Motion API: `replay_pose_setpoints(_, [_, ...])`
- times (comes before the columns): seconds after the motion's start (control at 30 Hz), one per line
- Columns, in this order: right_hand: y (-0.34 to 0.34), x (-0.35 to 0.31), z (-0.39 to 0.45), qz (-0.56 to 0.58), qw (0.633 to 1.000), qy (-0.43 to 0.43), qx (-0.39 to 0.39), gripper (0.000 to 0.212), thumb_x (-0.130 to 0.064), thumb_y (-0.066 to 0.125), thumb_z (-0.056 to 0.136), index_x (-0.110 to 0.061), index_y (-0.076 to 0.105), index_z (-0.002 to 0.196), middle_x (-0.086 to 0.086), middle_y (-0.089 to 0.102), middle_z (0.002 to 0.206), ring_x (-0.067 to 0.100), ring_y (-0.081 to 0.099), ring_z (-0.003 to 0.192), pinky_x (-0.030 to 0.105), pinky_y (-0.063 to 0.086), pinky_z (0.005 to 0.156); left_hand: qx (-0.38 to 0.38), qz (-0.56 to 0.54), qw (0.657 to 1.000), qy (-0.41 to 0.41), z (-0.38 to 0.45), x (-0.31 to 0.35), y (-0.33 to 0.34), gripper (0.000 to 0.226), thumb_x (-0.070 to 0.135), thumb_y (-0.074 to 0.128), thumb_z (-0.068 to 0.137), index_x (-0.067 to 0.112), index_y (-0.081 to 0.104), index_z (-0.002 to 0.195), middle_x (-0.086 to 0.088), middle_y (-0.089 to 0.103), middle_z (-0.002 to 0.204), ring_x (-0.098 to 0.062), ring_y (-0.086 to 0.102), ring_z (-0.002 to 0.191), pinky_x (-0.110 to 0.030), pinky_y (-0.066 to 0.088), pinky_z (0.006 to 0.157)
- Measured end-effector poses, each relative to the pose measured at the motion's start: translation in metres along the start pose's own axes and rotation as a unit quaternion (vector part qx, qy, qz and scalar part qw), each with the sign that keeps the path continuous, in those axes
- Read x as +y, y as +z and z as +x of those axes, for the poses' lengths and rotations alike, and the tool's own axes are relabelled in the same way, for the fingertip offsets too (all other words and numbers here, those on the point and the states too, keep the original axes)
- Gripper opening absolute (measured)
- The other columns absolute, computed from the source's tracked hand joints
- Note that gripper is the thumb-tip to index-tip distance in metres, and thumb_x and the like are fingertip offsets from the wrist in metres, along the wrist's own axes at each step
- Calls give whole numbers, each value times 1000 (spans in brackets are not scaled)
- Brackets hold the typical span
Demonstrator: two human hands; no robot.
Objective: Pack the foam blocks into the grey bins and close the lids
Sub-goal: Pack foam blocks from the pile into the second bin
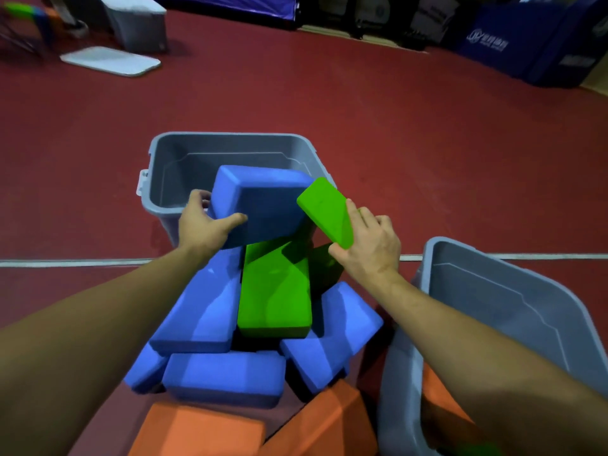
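My left hand (205,222) grips a blue foam block (263,205), lifted over the near rim of an open grey bin (184,166) that shows no blocks inside. My right hand (371,241) holds a green foam block (325,210), raised and tilted beside the blue one. Below them on the floor lies a pile of blocks: a green block (274,294), several blue blocks (223,376) and orange blocks (197,429). A second open grey bin (506,304) stands at the right, with orange showing at its bottom.
The floor is dark red with a white line (65,263) across it. At the far left stands another grey bin (138,24) with a pale lid (110,60) lying flat beside it. Blue banners and dark equipment line the back wall.
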State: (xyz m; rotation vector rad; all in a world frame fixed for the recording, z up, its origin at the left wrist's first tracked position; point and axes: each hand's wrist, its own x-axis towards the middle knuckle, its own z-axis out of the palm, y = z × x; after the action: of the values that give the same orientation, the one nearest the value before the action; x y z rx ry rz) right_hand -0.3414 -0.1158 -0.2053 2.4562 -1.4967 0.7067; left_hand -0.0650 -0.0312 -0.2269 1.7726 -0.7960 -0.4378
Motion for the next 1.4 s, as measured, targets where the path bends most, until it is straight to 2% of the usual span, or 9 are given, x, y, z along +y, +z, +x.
replay_pose_setpoints(0.27, [-93, 57, 6, 51, 991, 86, 90, 93, -60, 54, 64, -20, 42, 146, 1, 61, 117, 32, 52, 90, 39, 46, 81, 53, -1, 989, 135, -64, 128, 53, 64, 39, 80, 57, 16, 53, 109, -4, 59, 109, -23, 57, 98, -39, 48, 87])
replay_pose_setpoints(0.37, [-134, 98, -9, 60, 982, 124, 131, 92, -59, 54, 61, -20, 45, 144, 3, 64, 116, 35, 56, 89, 39, 46, 81, 36, -5, 983, 178, -95, 171, 79, 62, 36, 81, 57, 16, 53, 108, -3, 56, 107, -23, 55, 96, -38, 47, 84])
replay_pose_setpoints(0.5, [-189, 169, -48, 62, 968, 188, 155, 89, -46, 73, 56, -22, 52, 139, 7, 66, 120, 37, 60, 93, 39, 47, 85, -20, -7, 974, 226, -141, 215, 125, 65, 36, 82, 56, 16, 55, 111, -3, 56, 107, -23, 55, 96, -37, 47, 84])
replay_pose_setpoints(0.7, [-234, 282, -128, 61, 957, 276, 57, 90, -51, 73, 50, -35, 52, 136, 9, 71, 114, 36, 66, 98, 38, 51, 80, -125, 58, 946, 293, -196, 237, 189, 73, 46, 73, 50, 18, 55, 114, -6, 59, 106, -30, 56, 95, -43, 48, 83])
replay_pose_setpoints(0.8, [-232, 320, -160, 64, 954, 292, 2, 87, -42, 83, 54, -34, 55, 136, 9, 71, 115, 34, 66, 103, 38, 51, 81, -159, 122, 922, 331, -212, 232, 215, 72, 42, 74, 52, 19, 56, 119, -5, 60, 107, -31, 56, 95, -41, 47, 80])
replay_pose_setpoints(0.97, [-200, 361, -191, 68, 954, 289, -49, 88, -45, 68, 46, -34, 57, 133, 5, 72, 113, 31, 67, 100, 35, 51, 78, -206, 230, 864, 398, -218, 207, 252, 78, 48, 68, 55, 17, 56, 126, -5, 61, 114, -33, 54, 94, -39, 43, 82])
replay_pose_setpoints(1.13, [-157, 397, -195, 80, 957, 270, -68, 92, -44, 66, 45, -24, 57, 134, 8, 66, 118, 30, 64, 105, 35, 50, 87, -274, 325, 788, 446, -216, 175, 293, 88, 58, 52, 52, 23, 48, 133, 1, 61, 122, -32, 54, 97, -45, 48, 83])
replay_pose_setpoints(1.27, [-130, 416, -186, 81, 965, 228, -100, 90, -36, 67, 45, -23, 58, 133, 3, 57, 120, 26, 60, 107, 29, 47, 92, -298, 317, 797, 418, -228, 162, 319, 70, 46, 69, 60, 29, 47, 124, 6, 63, 116, -29, 43, 96, -46, 49, 79])
replay_pose_setpoints(1.4, [-112, 423, -176, 62, 973, 160, -152, 88, -35, 65, 47, -24, 57, 133, 6, 59, 121, 29, 57, 111, 32, 45, 98, -331, 333, 777, 418, -230, 145, 337, 58, 40, 73, 66, 33, 48, 118, 12, 59, 122, -24, 39, 99, -43, 45, 79])
